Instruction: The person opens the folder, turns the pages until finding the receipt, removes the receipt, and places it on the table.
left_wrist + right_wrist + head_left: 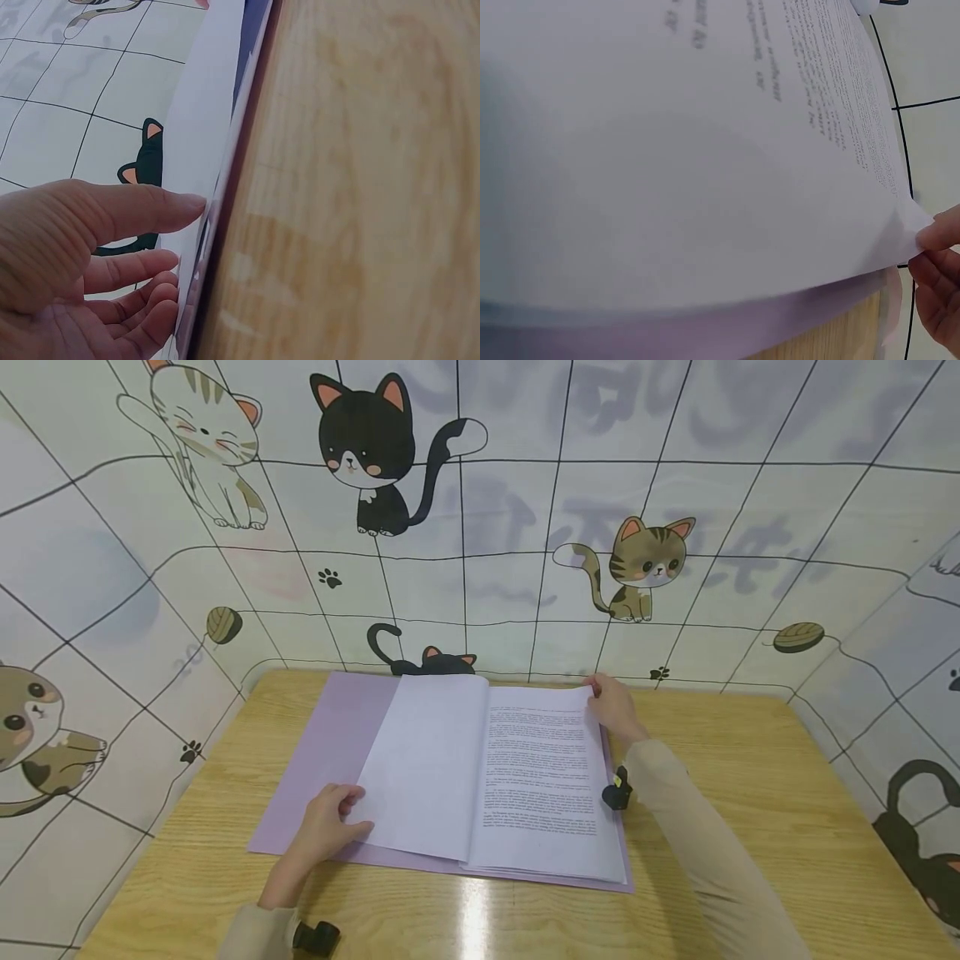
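A purple folder [341,718] lies spread on the table with white sheets in it. The left sheet [427,768] is blank; the right, printed sheet [540,768] carries lines of text. At the top right corner of the printed sheet the right hand [617,706] pinches the paper; the right wrist view shows thumb and fingers of that hand [939,274] on the raised corner. The left hand [326,827] rests at the blank sheet's lower left edge, its thumb [184,211] touching the paper and its fingers loosely bent in the left wrist view.
The wooden table [720,760] extends around the folder. Behind it and at both sides stands a white gridded covering [510,510] with cartoon cats, yarn balls and paw prints. A small black camera [617,789] is at the right wrist, another [317,937] at the left.
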`<act>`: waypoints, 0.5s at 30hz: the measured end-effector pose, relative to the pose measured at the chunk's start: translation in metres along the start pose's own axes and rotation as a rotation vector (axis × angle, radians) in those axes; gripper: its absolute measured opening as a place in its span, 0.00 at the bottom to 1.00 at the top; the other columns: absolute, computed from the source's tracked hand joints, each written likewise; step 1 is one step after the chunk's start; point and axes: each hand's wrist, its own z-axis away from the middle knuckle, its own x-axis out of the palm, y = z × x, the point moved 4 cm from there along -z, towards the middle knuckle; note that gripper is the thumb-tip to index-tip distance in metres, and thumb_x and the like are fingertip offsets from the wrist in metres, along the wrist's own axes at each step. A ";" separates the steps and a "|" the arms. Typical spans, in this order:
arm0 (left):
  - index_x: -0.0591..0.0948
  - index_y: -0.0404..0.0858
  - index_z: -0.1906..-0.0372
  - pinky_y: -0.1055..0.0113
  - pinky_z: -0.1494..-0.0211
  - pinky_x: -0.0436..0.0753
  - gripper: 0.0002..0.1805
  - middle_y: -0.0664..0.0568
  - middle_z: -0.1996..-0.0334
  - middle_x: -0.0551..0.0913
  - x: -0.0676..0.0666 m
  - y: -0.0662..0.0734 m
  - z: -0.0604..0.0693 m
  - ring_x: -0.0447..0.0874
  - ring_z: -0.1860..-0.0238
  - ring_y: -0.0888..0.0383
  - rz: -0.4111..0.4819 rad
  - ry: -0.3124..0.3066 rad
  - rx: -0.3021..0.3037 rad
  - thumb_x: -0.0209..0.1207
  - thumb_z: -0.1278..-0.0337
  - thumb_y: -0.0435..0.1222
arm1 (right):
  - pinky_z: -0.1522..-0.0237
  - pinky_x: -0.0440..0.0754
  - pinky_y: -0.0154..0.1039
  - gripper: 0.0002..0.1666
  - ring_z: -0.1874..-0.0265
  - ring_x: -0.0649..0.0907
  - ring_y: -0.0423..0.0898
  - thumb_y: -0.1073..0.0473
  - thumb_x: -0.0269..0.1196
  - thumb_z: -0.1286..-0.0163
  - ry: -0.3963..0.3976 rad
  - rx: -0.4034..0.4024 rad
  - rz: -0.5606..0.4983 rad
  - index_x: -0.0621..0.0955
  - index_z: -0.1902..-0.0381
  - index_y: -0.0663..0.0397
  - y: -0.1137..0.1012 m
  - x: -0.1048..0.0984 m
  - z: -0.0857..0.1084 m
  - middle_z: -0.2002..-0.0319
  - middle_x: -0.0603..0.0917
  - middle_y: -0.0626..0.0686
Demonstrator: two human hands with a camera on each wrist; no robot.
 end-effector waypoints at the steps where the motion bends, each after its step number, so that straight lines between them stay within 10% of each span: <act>1: 0.79 0.26 0.58 0.65 0.62 0.76 0.24 0.46 0.67 0.74 0.000 0.000 0.000 0.73 0.66 0.54 0.001 -0.002 -0.002 0.71 0.67 0.27 | 0.59 0.70 0.46 0.20 0.61 0.73 0.55 0.71 0.50 0.38 0.004 0.002 0.003 0.76 0.48 0.65 -0.001 -0.001 0.001 0.57 0.77 0.63; 15: 0.79 0.26 0.59 0.64 0.62 0.75 0.22 0.46 0.67 0.75 -0.001 0.001 -0.001 0.72 0.66 0.54 -0.004 -0.003 -0.009 0.71 0.66 0.27 | 0.51 0.68 0.54 0.14 0.51 0.70 0.63 0.64 0.55 0.41 0.071 -0.001 -0.041 0.79 0.61 0.69 -0.005 -0.007 0.008 0.50 0.71 0.68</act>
